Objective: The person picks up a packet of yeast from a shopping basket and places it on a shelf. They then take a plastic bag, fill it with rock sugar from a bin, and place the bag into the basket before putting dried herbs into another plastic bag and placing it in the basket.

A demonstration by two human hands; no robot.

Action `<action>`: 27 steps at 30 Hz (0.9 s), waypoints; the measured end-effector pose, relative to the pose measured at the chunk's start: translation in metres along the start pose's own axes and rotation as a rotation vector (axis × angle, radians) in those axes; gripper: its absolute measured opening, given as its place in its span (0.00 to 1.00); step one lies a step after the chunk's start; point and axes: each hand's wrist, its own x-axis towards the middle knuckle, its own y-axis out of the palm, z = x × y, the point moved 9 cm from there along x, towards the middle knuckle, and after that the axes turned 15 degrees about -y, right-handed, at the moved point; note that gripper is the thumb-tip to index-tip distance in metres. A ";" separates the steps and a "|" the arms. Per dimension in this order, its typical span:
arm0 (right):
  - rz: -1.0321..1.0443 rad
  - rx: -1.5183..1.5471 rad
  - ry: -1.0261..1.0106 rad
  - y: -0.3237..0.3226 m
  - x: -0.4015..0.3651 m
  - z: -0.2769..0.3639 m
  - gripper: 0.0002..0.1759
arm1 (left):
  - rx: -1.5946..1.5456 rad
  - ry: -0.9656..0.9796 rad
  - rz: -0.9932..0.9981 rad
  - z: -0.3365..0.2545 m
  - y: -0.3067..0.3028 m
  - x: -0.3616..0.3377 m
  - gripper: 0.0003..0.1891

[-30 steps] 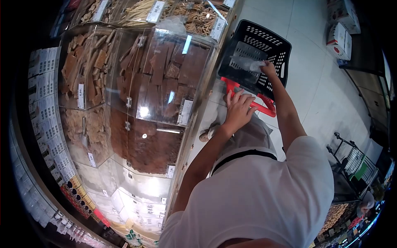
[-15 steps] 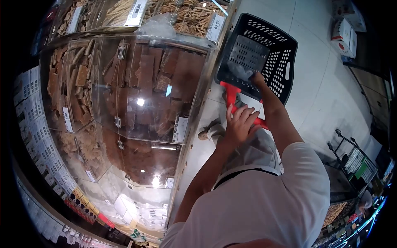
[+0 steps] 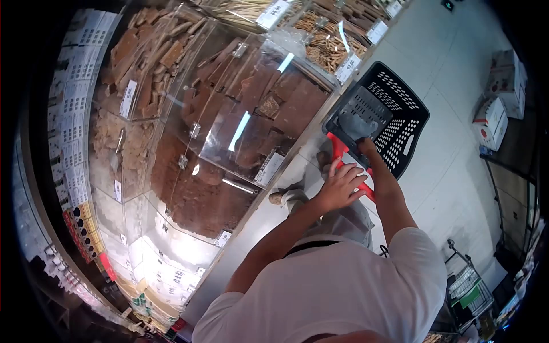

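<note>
Over on the left, clear bins (image 3: 209, 123) hold brown pieces, with a metal scoop (image 3: 119, 150) upright among paler chunks and flat brown slabs (image 3: 300, 106) beneath a shiny lid. A shoe (image 3: 276, 198) shows on the floor just beside the display. And here's the left hand (image 3: 342, 187), laid over the red handle (image 3: 337, 146), fingers slightly parted; whether they close around it, can't tell from here! On the far side of that handle, the clear plastic bag (image 3: 355, 122) lies inside the black basket (image 3: 416, 108). The right hand (image 3: 367, 150) reaches over the basket's near edge, right by the bag, its fingertips hidden, so no telling if it has hold. Out right, a wire cart (image 3: 469, 288) stands near, white boxes (image 3: 490, 123) farther off.
</note>
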 end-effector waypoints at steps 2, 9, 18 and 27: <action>-0.027 0.158 -0.027 0.012 -0.006 -0.006 0.19 | -0.003 0.026 -0.016 -0.002 -0.002 -0.001 0.20; 0.123 0.710 -0.123 -0.020 -0.053 0.131 0.23 | -0.029 0.032 -0.035 -0.003 -0.009 -0.002 0.17; 0.345 0.501 -0.239 -0.070 -0.125 0.251 0.22 | -0.036 0.007 -0.077 0.000 -0.004 -0.010 0.17; -0.100 -0.360 -0.847 -0.086 -0.191 0.320 0.19 | -0.184 -0.177 0.072 0.021 0.020 -0.008 0.24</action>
